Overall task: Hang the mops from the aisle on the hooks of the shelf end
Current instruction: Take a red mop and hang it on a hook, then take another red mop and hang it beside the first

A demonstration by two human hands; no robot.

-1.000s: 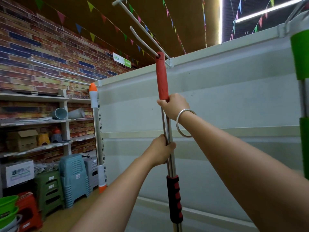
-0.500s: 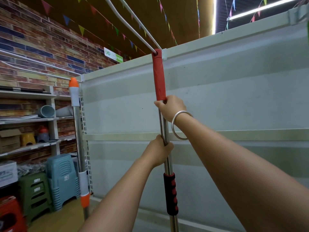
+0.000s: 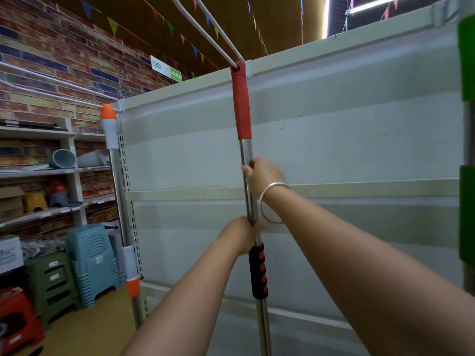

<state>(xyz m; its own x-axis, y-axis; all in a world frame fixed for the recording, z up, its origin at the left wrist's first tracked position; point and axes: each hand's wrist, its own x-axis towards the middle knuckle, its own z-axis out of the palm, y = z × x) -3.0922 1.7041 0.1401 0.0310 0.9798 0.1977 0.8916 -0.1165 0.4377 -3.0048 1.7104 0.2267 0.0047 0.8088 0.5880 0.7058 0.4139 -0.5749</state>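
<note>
A steel mop handle (image 3: pixel 247 152) with a red top sleeve and a black-and-red foam grip stands upright against the grey shelf-end panel (image 3: pixel 347 140). Its red tip sits on a long white wire hook (image 3: pixel 205 34) that juts from the panel's top rail. My right hand (image 3: pixel 264 176) is closed on the bare steel below the red sleeve. My left hand (image 3: pixel 241 235) grips the pole just above the foam grip. An orange-and-white mop (image 3: pixel 120 191) hangs at the panel's left corner. A green-handled mop (image 3: pixel 466 150) shows at the right edge. The mop heads are out of view.
A brick wall (image 3: pixel 51 60) with white shelves (image 3: pixel 38 173) holding pipes and boxes stands at the left. Stacked blue, green and red plastic stools (image 3: pixel 87 263) sit on the wooden floor below. Bunting hangs from the ceiling.
The red tip has slid along the wire hook toward the top rail. My right hand has slipped down the pole, away from the red sleeve. The left hand keeps its grip.
</note>
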